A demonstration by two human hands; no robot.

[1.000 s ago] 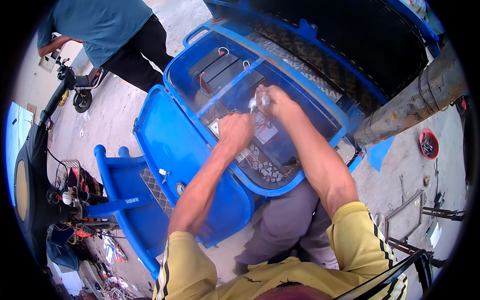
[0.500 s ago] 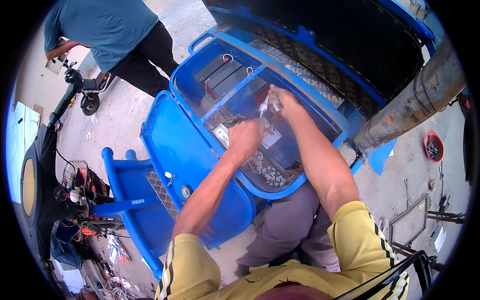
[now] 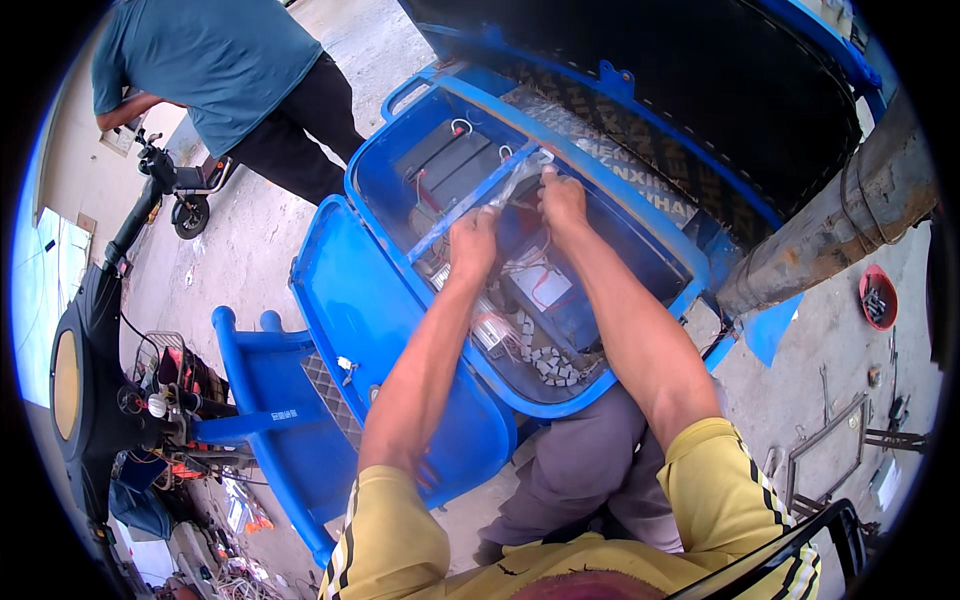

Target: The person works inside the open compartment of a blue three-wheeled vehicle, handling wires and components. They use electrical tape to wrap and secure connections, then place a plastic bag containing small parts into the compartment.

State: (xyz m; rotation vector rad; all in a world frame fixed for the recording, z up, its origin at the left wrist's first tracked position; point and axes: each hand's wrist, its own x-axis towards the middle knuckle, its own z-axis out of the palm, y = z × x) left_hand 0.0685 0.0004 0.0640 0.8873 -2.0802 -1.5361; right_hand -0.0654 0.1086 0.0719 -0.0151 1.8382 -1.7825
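Note:
Both of my hands are over the blue open compartment [image 3: 600, 385] of a vehicle. My left hand [image 3: 473, 240] pinches the lower left end of a crumpled, clear plastic strip [image 3: 516, 184]. At its upper right end, my right hand [image 3: 563, 203] has its fingers closed around the plastic. Between the hands the strip runs slantwise, close to the blue crossbar [image 3: 432, 240]. Below them lie wires, a white-labelled part [image 3: 540, 280] and a ribbed silver metal box [image 3: 490, 330]. Several small white blocks [image 3: 552, 368] sit in the near corner. A dark battery [image 3: 445, 165] occupies the far end.
A blue lid panel [image 3: 345, 270] hangs open on the left, and a black-lined seat cover [image 3: 690, 70] is raised behind. A rusty post [image 3: 830, 220] stands at right, near a red bowl [image 3: 878, 300]. Another person [image 3: 215, 75] stands at far left beside a scooter [image 3: 185, 190].
My left hand has moved up and left, away from my right hand, and the clear plastic is now drawn out between them. The view has shifted slightly.

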